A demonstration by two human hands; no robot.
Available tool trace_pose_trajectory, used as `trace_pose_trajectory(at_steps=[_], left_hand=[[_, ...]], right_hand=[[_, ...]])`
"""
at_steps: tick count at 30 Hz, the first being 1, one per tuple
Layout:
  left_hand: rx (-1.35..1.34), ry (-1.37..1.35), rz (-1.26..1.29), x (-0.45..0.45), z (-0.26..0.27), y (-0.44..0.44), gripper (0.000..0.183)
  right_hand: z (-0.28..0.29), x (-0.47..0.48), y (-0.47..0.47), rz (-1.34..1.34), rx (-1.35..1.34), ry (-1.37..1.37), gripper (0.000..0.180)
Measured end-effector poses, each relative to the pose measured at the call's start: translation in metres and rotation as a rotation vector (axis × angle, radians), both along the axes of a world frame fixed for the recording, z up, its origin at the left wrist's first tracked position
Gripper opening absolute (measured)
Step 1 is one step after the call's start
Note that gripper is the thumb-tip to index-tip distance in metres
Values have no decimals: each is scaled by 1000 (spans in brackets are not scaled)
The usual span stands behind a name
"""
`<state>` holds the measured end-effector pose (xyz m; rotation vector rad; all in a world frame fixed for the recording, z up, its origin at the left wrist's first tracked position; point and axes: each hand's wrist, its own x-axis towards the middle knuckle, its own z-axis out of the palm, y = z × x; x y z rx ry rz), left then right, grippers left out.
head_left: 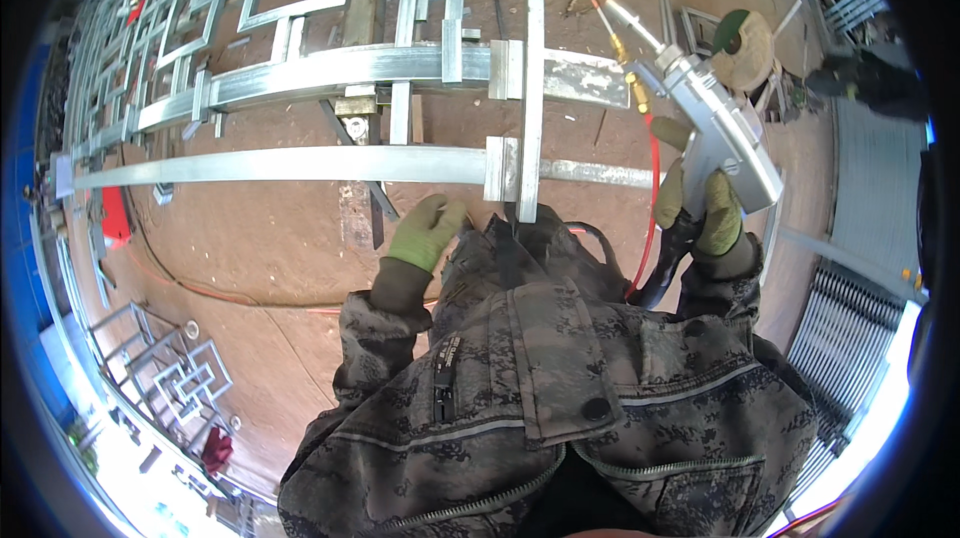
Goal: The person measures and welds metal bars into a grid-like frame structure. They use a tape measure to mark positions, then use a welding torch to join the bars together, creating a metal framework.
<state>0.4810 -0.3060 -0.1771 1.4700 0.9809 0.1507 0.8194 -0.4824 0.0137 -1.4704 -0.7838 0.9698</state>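
Note:
My gloved right hand grips the handle of a silver metal handheld welding gun, whose nozzle points up and to the left. A thick black cable runs down from the grip. Beside the gun, a thin torch with brass fittings sits on a red hose. My gloved left hand is near my body, below a long galvanized steel tube, its fingers curled with no object visible in them. An upright square steel tube crosses that tube and a wider steel beam, beside short tube pieces.
A large lattice frame of steel tubes spans the upper left. Dark hoses trail over the brown floor. Smaller welded frames stand at the lower left. A round disc-like object and stacked metal tubes lie on the right.

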Motion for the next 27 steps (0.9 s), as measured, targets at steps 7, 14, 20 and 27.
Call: trace_pose_trajectory(at_steps=[7, 14, 20, 27], left_hand=[[75, -585, -736, 152, 58, -83, 74], [-606, -551, -763, 183, 51, -137, 55], [-628, -391, -512, 175, 13, -169, 45], [-527, -245, -254, 194, -46, -207, 52]], right_hand=[[14, -14, -2, -117, 276, 49, 106], [18, 0, 7, -169, 493, 180, 103], [-41, 5, -8, -556, 205, 50, 49], [-138, 15, -8, -611, -105, 83, 40]])
